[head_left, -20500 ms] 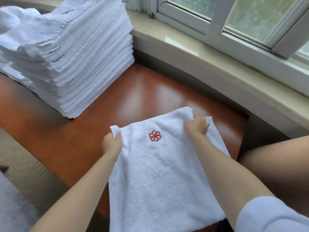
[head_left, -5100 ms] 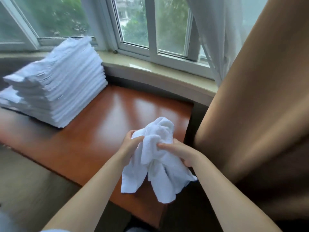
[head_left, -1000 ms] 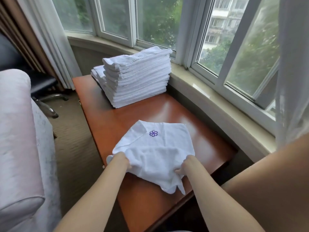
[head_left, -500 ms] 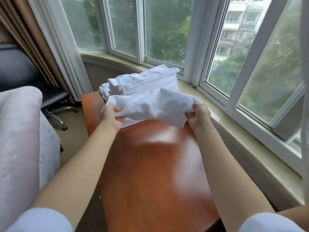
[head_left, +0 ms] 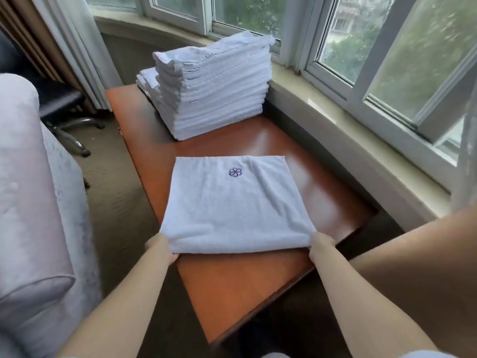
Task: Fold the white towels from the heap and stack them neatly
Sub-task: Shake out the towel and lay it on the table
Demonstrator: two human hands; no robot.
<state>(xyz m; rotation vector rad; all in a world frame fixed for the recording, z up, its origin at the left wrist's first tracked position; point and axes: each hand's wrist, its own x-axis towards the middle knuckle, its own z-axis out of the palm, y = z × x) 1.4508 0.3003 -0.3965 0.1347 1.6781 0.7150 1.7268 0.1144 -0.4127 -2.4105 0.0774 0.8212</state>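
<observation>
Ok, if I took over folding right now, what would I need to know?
Left hand grips the near left corner of the white towel with the purple flower logo; right hand grips its near right corner.
That towel lies flat on the reddish-brown wooden table, logo up, not yet folded.
The tall stack of folded white towels stands at the table's far end by the window.
Left: fold this towel and put it on the stack. The heap is out of view.

A reddish wooden counter point(head_left: 232, 288) stood beside the windowsill point(head_left: 348, 125); a pale sofa point(head_left: 31, 215) sat left, on carpet point(head_left: 113, 197).
</observation>
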